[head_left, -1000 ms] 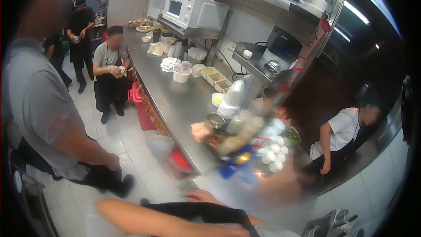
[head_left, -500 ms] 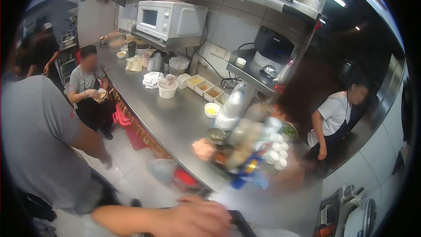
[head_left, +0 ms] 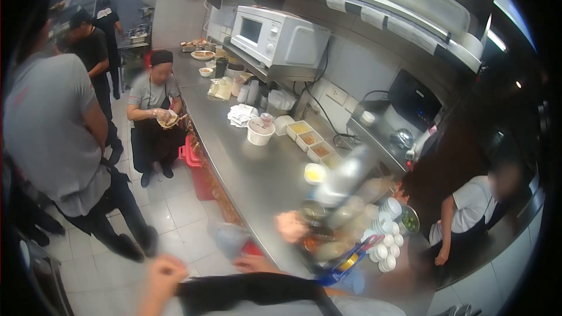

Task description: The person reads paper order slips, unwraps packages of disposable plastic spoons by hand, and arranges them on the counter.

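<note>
At the bottom edge of the head view, the person's two hands sit by a black tray-like thing [head_left: 252,289] held flat against the body, just short of the steel counter [head_left: 257,169]. The left hand [head_left: 165,272] is at the black thing's left end, blurred, knuckles up; whether it grips or only rests there I cannot tell. The right hand [head_left: 257,264] lies at the black thing's far edge, fingers stretched toward the counter's near corner, and its grip cannot be made out either. Just beyond that hand, on the counter, there's a blurred crowd: a pinkish lump [head_left: 291,225], a small metal pot [head_left: 312,210], a dish of reddish food [head_left: 319,240] and a stack of little white cups [head_left: 386,243] beside a bowl of green pieces [head_left: 410,220]. Farther along the counter stand a small bowl of yellow sauce [head_left: 315,172], a row of square containers [head_left: 309,137], and a white tub [head_left: 260,131]. A white microwave [head_left: 278,38] sits on the shelf above. On the floor side, a person in a grey shirt [head_left: 50,123] stands close at left, and a gloved worker [head_left: 153,90] holds food near the counter's far stretch. Behind the pass at right, a person in a white shirt [head_left: 468,205] leans in.
</note>
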The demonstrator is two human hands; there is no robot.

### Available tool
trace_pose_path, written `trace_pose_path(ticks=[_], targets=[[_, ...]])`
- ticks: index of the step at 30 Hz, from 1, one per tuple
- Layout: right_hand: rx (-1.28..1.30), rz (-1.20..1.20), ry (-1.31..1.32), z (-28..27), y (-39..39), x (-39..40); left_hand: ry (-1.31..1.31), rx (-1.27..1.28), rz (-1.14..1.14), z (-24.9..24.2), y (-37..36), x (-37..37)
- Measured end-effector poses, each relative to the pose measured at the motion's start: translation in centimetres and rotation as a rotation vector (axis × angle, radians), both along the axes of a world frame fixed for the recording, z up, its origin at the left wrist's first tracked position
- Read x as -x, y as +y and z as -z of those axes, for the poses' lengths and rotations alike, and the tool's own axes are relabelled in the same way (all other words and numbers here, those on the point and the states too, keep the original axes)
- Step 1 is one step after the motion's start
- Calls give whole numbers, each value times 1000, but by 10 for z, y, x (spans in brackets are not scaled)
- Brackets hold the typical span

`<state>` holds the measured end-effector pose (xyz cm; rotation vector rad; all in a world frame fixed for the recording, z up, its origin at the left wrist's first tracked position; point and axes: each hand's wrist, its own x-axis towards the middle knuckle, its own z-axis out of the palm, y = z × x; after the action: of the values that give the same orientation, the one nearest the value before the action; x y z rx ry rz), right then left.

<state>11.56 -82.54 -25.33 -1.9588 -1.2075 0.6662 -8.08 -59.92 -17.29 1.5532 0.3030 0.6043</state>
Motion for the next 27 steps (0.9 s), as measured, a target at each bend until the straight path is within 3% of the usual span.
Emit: trace_pose_path(ticks=[4, 8, 9, 11, 13, 14, 16, 18, 23, 26, 27], targets=[[-52, -99, -29, 15, 0, -7, 155, 260, -119, 30, -23, 19], [36, -106, 130, 14, 6, -10, 203, 278, 29, 27, -31, -15], [63, -115, 172, 13, 12, -10, 204, 181, 99, 23, -30, -26], [75, -154, -5, 28, 17, -18, 175, 81, 247, 28, -21, -45], [-39, -146, 29, 80, 19, -33, 168, 75, 368, 23, -8, -55], [1, -126, -70, 45, 28, -29, 228, 47, 407, 19, 1, -58], [72, -68, -20, 9, 54, -22, -55, 57, 362, 23, 17, -59], [21, -17, 211, 53, 65, -33, -195, 70, 310, 29, 40, -53], [113, -179, -66, 65, 148, -68, -61, 55, -18, 20, 105, -6], [-187, 62, -173, 76, 202, -114, 135, 110, -179, 31, 139, 28], [-197, 49, -300, 34, 222, -116, 172, 129, -222, 31, 149, 42]])
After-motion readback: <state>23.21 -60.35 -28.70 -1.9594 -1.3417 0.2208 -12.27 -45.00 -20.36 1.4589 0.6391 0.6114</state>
